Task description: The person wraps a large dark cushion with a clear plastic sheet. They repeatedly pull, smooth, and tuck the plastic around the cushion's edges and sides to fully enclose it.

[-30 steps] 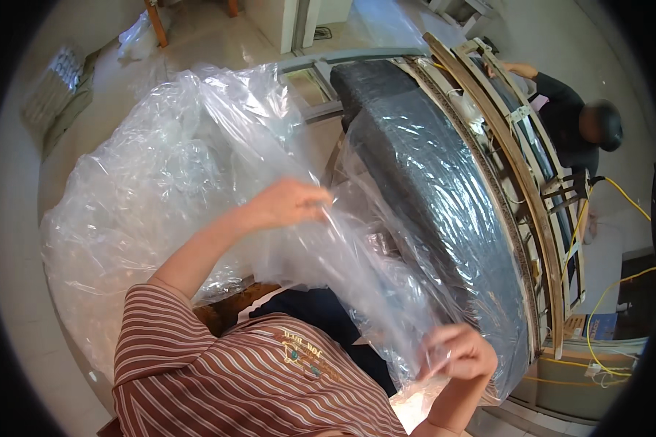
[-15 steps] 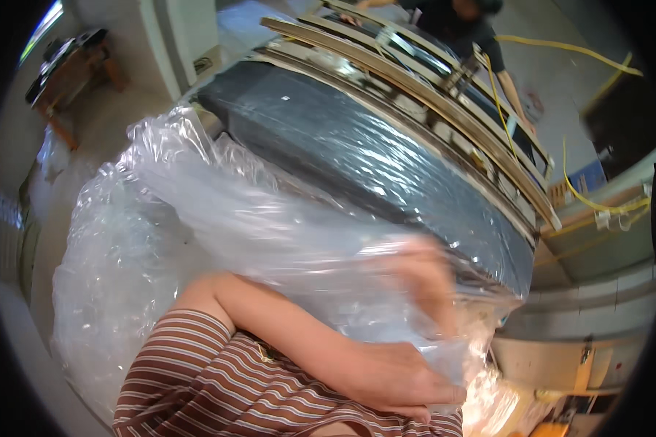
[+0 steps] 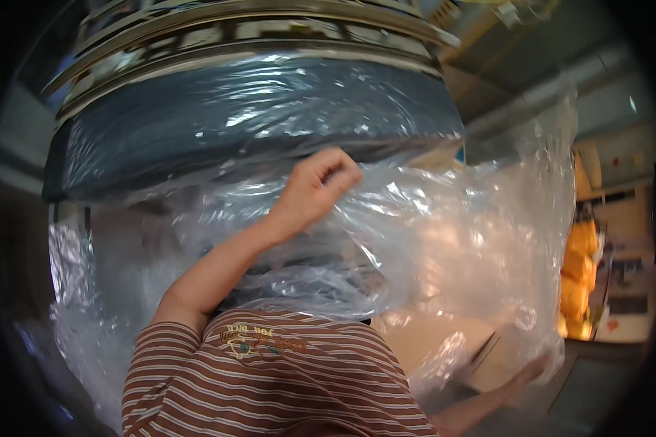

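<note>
A large clear plastic sheet (image 3: 452, 240) spreads in front of me, rumpled and shiny, its right side raised and billowing. My left hand (image 3: 321, 186) is above the middle of it, fingers curled in a pinch on the film. Far out at the lower right, my right hand (image 3: 536, 368) is at the sheet's edge; blur and film hide its fingers. Beyond my left hand lies a long dark blue-grey padded piece (image 3: 270, 105), covered in glossy film. A bare wooden frame (image 3: 255, 14) runs along its far side.
Under the film at the lower right lies a tan flat board or cardboard (image 3: 437, 335). Bright orange-yellow items (image 3: 579, 277) stand at the far right. More crumpled film (image 3: 73, 269) hangs at the left, below the padded piece's end.
My view has swung right, and the padded piece now lies across the top. My hands, close together before, are wide apart, with the sheet spread out to the right.
</note>
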Demonstrator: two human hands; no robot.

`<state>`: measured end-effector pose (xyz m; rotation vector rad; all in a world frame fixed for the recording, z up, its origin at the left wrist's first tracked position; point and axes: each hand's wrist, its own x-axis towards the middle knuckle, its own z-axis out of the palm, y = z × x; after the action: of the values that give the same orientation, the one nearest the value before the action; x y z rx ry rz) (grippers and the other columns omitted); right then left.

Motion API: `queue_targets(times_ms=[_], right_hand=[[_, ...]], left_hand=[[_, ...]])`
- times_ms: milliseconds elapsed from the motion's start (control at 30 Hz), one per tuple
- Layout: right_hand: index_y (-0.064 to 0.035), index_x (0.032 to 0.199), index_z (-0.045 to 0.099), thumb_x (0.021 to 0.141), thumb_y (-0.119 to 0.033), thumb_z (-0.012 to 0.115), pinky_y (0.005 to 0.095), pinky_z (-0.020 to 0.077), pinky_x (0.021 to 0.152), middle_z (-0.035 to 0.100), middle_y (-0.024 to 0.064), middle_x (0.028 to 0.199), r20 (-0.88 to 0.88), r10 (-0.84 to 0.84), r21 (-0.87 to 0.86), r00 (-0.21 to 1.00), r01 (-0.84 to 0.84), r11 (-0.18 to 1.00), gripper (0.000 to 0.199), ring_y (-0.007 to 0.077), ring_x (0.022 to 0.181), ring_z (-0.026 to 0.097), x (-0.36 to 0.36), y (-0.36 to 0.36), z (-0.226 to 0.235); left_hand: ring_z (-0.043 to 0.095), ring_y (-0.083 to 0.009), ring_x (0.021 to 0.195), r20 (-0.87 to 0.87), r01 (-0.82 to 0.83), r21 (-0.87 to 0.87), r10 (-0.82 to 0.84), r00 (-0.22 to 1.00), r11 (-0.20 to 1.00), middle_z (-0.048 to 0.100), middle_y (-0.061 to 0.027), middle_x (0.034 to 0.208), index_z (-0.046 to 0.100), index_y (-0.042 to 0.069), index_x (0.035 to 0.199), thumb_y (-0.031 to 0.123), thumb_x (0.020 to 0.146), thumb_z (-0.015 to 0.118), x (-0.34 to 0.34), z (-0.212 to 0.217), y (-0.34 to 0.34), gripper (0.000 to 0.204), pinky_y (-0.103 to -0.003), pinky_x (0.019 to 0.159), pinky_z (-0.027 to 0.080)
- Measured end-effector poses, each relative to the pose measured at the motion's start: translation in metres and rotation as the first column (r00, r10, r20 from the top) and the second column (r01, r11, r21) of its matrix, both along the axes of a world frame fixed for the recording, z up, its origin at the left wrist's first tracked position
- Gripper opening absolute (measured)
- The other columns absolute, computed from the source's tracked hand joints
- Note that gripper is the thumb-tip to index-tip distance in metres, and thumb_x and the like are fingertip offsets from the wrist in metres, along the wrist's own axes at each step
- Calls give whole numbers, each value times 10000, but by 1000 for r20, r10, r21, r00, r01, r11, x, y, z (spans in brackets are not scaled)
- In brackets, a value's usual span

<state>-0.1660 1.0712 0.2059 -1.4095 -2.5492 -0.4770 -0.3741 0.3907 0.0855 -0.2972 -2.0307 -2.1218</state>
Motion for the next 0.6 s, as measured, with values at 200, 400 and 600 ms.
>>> queue_targets(times_ms=[200,400,600], right_hand=[[39,897,621,901,-3,543,293,464,794,621,92,851,-641,681,137,354,-821,555,89,185,838,593,-132,-240,-13],[-56,1267,574,735,-121,723,402,348,1041,522,147,1310,-699,675,140,-235,-971,-194,556,316,1224,475,-260,-442,-35],[-2,940,637,856,0,590,281,460,767,657,79,861,-912,409,-243,17,-826,-508,96,188,791,608,-264,-474,-37]], left_hand=[[491,-58,743,-7,-53,-52,53,999,997,567,9,759,603,4,868,173,962,561,-41,15,23,198,-229,680,415],[518,-87,752,-105,-76,-184,57,993,980,570,-10,790,614,20,902,163,926,611,-27,53,8,145,-220,664,410],[606,-200,773,-251,-379,-681,286,925,627,574,-66,894,615,62,955,-62,677,622,29,67,-29,304,-301,663,474]])
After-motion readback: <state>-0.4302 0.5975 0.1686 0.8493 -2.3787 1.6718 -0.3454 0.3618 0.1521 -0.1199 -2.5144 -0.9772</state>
